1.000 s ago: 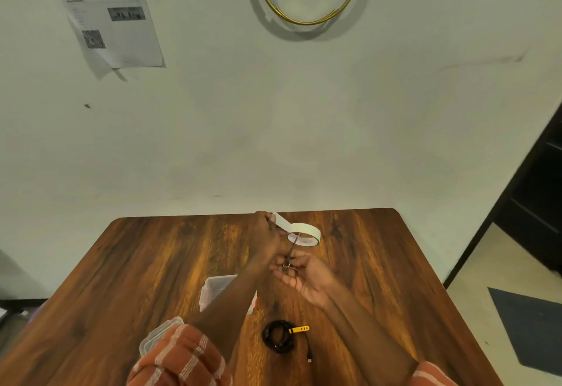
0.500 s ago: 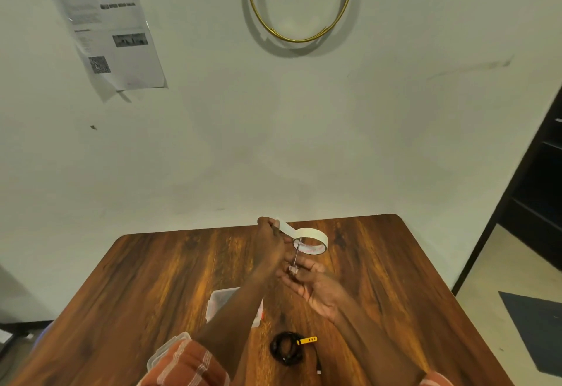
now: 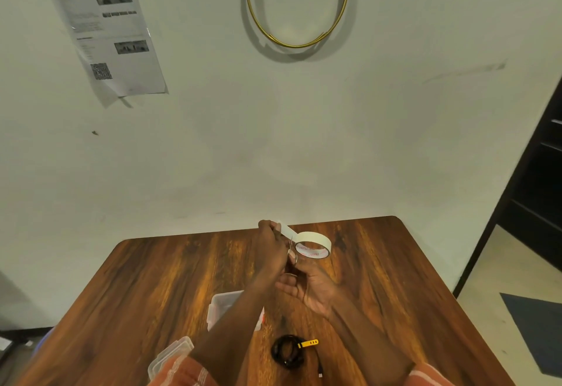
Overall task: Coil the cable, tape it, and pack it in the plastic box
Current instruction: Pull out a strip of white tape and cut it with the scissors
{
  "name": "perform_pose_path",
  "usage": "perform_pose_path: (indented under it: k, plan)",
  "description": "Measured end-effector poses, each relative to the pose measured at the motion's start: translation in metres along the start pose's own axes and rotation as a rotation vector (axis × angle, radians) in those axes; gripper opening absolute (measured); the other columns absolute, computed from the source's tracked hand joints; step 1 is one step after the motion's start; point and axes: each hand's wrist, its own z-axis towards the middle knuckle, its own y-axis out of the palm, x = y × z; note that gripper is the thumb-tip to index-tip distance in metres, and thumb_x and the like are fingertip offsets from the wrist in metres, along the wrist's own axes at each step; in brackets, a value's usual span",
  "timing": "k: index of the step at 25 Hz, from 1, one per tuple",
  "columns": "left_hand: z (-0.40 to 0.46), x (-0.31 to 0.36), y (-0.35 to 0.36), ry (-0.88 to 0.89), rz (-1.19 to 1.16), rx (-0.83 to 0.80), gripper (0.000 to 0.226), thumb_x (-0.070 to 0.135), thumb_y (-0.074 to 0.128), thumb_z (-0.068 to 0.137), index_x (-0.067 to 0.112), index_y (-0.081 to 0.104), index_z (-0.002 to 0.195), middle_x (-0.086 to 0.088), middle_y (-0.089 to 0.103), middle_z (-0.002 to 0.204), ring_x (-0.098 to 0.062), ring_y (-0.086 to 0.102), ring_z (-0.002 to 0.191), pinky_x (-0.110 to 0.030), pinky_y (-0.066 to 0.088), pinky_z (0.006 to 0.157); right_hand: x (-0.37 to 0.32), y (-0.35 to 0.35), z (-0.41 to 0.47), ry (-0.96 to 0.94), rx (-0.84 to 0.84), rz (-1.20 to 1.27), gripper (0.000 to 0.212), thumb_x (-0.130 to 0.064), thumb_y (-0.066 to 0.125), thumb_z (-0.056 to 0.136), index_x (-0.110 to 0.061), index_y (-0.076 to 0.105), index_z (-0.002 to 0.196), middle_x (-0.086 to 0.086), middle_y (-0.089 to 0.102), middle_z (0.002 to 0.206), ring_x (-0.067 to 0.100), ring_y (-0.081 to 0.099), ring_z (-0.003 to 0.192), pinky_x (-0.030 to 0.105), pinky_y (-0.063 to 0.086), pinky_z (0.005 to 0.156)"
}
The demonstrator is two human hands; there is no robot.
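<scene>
**Tape strip pulled out, scissors at the strip**

L hand (image 3: pixel 271 244) is raised over the far middle of the wooden table (image 3: pixel 158 279), fingers pinched shut on the free end of a white tape strip (image 3: pixel 286 230). Strip runs right & slightly down to the tape roll (image 3: pixel 313 245), which sits just beyond both hands, near the table's far edge; can't tell if the roll rests on the wood or hangs just off it.

R hand (image 3: pixel 307 289) is just below the roll, palm partly up, fingers curled round the scissors (image 3: pixel 292 253). Thin blades point up at the strip, close to where it leaves the roll. Blades too thin to say if they're apart or closed.

L forearm crosses over the plastic box (image 3: pixel 223 305), hiding much of it. R forearm comes in from lower right.

Coiled black cable (image 3: pixel 287 352) w/ a yellow tie lies on the table near the body, between the forearms, well apart from both hands. Clear lid (image 3: pixel 170 355) sits at lower left beside an orange striped sleeve (image 3: pixel 182 372).
</scene>
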Motion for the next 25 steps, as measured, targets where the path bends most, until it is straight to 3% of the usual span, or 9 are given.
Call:
perform_pose_path:
  k: [4,7,12,14,16,18,20,23,25]
  plan:
    - [-0.003,-0.001,0.001,-0.006,0.009,0.018,0.007,0.019,0.044,0.103,0.015,0.048,0.106,-0.004,0.06,0.102,-0.016,0.063,0.092,-0.021,0.05,0.067,-0.001,0.0,0.004,-0.033,0.016,0.051,0.021,-0.016,0.058,0.097,-0.005,0.063,0.114,0.02,0.071,0.102,0.03,0.073,0.082,0.039,0.064,0.064]
    - [-0.006,0.003,0.001,0.015,-0.004,0.024,0.008,0.018,0.043,0.103,0.014,0.048,0.109,-0.003,0.059,0.101,-0.009,0.06,0.086,-0.016,0.045,0.064,-0.002,-0.002,0.01,-0.085,0.023,-0.042,0.025,-0.021,0.06,0.096,-0.005,0.065,0.114,0.018,0.071,0.103,0.029,0.07,0.085,0.039,0.063,0.067]
    - [0.0,0.0,0.005,0.027,0.007,0.027,0.007,0.021,0.038,0.104,0.02,0.044,0.102,-0.011,0.064,0.093,-0.024,0.065,0.074,-0.031,0.05,0.058,-0.003,-0.008,0.015,-0.131,0.044,-0.211,0.024,-0.022,0.071,0.079,-0.005,0.072,0.096,0.018,0.068,0.084,0.023,0.071,0.073,0.034,0.063,0.066]
    - [0.003,-0.001,0.005,0.013,0.032,0.025,0.007,0.017,0.038,0.103,0.019,0.044,0.101,-0.012,0.064,0.092,-0.027,0.065,0.073,-0.034,0.051,0.056,-0.006,-0.015,0.014,-0.048,-0.039,-0.207,0.027,-0.028,0.07,0.085,-0.004,0.069,0.098,0.014,0.066,0.081,0.023,0.07,0.075,0.036,0.064,0.068]
    - [0.005,-0.004,0.005,0.003,0.075,0.014,0.006,0.01,0.043,0.1,0.015,0.046,0.102,-0.011,0.063,0.099,-0.023,0.065,0.084,-0.03,0.052,0.063,-0.011,-0.03,0.012,0.089,-0.112,-0.236,0.037,-0.038,0.065,0.089,-0.004,0.067,0.103,0.014,0.068,0.086,0.028,0.07,0.083,0.039,0.063,0.071]
    - [0.003,-0.011,0.006,0.021,0.155,-0.046,0.013,0.007,0.055,0.095,0.014,0.049,0.104,-0.01,0.063,0.106,-0.024,0.065,0.093,-0.035,0.057,0.074,-0.01,-0.055,0.005,0.214,-0.137,-0.344,0.042,-0.044,0.061,0.087,-0.005,0.066,0.105,0.011,0.068,0.092,0.03,0.069,0.091,0.041,0.062,0.076]
    - [-0.003,-0.024,0.01,0.065,0.311,-0.132,0.025,0.007,0.066,0.089,0.014,0.052,0.109,-0.005,0.064,0.111,-0.021,0.064,0.095,-0.027,0.055,0.075,-0.005,-0.084,-0.008,0.281,0.002,-0.608,0.036,-0.044,0.066,0.086,-0.01,0.068,0.097,0.006,0.067,0.089,0.024,0.068,0.087,0.035,0.06,0.071]
    - [-0.015,-0.043,0.022,0.043,0.415,-0.178,0.03,0.009,0.069,0.088,0.013,0.055,0.115,-0.004,0.064,0.118,-0.015,0.061,0.092,-0.015,0.044,0.067,0.02,-0.143,-0.019,0.215,0.369,-1.269,0.022,-0.039,0.076,0.077,-0.02,0.065,0.074,-0.005,0.061,0.072,0.007,0.056,0.065,0.025,0.049,0.058]
    - [-0.023,-0.055,0.032,-0.021,0.429,-0.178,0.03,0.01,0.067,0.09,0.012,0.054,0.117,-0.006,0.064,0.121,-0.019,0.063,0.096,-0.017,0.043,0.069,0.044,-0.176,-0.021,0.241,0.561,-1.484,0.035,-0.048,0.072,0.07,-0.019,0.069,0.089,-0.002,0.068,0.086,0.01,0.063,0.074,0.029,0.053,0.067]
